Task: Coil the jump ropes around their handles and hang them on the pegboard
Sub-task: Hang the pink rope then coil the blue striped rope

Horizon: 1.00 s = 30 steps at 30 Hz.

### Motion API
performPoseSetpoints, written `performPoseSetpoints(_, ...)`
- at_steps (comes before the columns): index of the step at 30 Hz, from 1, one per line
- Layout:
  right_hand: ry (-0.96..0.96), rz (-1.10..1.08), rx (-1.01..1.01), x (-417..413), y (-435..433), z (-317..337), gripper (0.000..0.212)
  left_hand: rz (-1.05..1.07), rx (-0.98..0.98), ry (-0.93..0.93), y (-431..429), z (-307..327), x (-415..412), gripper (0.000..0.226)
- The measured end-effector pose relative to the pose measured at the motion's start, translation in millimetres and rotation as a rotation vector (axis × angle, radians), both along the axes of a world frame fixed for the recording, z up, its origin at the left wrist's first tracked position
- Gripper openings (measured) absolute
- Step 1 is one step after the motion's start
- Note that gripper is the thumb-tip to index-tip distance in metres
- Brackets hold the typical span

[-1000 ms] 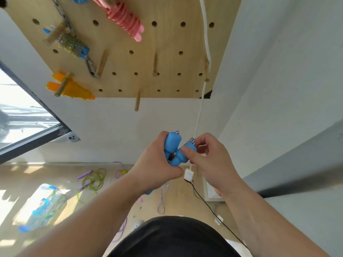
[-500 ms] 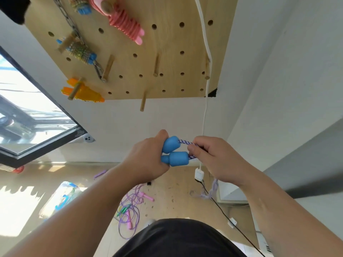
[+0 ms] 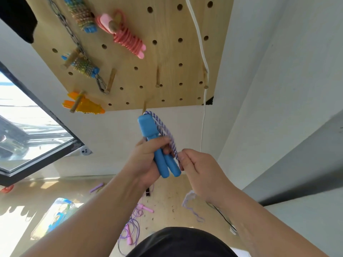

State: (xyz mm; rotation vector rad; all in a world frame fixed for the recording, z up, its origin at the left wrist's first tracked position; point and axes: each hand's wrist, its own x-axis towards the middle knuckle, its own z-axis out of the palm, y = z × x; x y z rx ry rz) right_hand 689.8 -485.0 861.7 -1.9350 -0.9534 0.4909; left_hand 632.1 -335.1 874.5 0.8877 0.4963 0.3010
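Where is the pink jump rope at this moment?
Head view, upper middle: the pink jump rope hangs on a peg of the pegboard, between the upper multicoloured rope at left and the white cable at right.

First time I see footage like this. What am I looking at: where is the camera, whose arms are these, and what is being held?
There is no machine: a camera worn on a person's head looks forward and down at two bare hands. The left hand grips two blue plastic jump-rope handles side by side. The right hand pinches their purple-and-white braided rope, which runs down from the handle tops. Above is a wooden pegboard with a coiled pink jump rope, an orange bundle and beaded ropes hanging on pegs. Loose pink and purple ropes lie on the floor below.
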Motion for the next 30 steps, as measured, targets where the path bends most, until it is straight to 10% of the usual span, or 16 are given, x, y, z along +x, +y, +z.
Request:
performPoseSetpoints(14,-0.458,-0.139,-0.099,-21,15,-1,0.038,-0.047,-0.278,-0.125,1,0,-11,0.008)
performPoseSetpoints(21,-0.711,-0.086,-0.198,-27,23,2,0.033,-0.061,-0.303,-0.203,14,-10,-14,0.038)
performPoseSetpoints(30,-0.212,-0.077,-0.212,-38,42,21,0.030,-0.008,-0.312,-0.396,29,0,-1,0.036)
